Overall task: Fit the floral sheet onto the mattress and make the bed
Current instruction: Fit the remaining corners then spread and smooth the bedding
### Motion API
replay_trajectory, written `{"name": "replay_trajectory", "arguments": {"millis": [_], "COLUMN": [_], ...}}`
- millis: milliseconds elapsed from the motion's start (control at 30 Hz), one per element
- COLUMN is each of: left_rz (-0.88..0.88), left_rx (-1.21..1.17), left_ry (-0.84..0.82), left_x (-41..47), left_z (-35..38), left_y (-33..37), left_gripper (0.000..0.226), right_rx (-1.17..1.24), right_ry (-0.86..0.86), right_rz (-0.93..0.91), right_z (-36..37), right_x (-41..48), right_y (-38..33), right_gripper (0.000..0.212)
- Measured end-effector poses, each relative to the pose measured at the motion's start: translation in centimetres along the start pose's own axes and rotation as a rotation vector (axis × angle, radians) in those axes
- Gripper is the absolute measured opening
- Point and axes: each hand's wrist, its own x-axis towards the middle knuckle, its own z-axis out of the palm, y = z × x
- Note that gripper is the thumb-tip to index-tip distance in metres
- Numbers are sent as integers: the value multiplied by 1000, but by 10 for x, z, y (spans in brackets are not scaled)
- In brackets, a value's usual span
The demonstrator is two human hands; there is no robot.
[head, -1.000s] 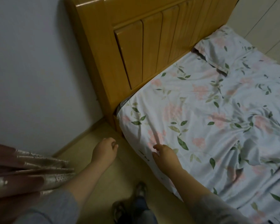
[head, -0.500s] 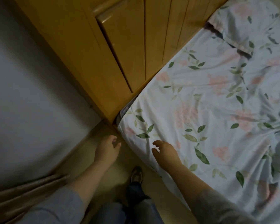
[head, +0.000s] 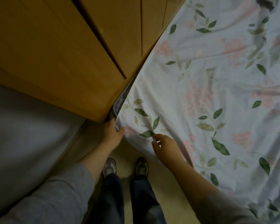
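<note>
The floral sheet [head: 200,88], pale with pink flowers and green leaves, covers the mattress across the right of the view. Its near corner hangs by the wooden headboard [head: 68,50]. My left hand [head: 112,132] is at that corner, thumb on top of the fabric and fingers under the edge, gripping the sheet. A dark strip of mattress [head: 119,101] shows in the gap beside the headboard. My right hand [head: 166,147] rests on the sheet's side edge just right of the corner, fingers curled and touching the fabric; I cannot tell whether it pinches it.
A white wall [head: 22,135] runs along the left, meeting the headboard's end. My two shoes [head: 125,165] stand on the pale floor [head: 165,191] in the narrow space between wall and bed. A dark patch [head: 265,2] lies at the top right of the bed.
I have leaned in closer over the corner. My left hand moved from hanging free beside the bed up to the sheet corner and took hold of it. My right hand stayed by the edge.
</note>
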Motion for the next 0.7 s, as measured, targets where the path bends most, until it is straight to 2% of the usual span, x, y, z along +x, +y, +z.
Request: {"name": "replay_trajectory", "arguments": {"millis": [200,300,433,567,700], "left_rz": [-78,-107,-223,-232,-240], "left_rx": [-41,-186,-455,-418,-468], "left_ry": [25,109,328,399,450], "left_x": [22,23,26,30,33], "left_z": [11,10,-5,-8,-5], "left_y": [-18,-28,-39,-42,-43], "left_gripper": [15,16,26,29,20], "right_rx": [54,69,53,36,7], "right_ry": [-4,-15,-41,-34,-52], "right_rz": [76,104,124,130,130], "right_z": [21,28,33,37,46], "right_x": [4,2,2,2,2], "right_y": [7,9,6,1,2], "right_gripper": [38,38,39,39,39]}}
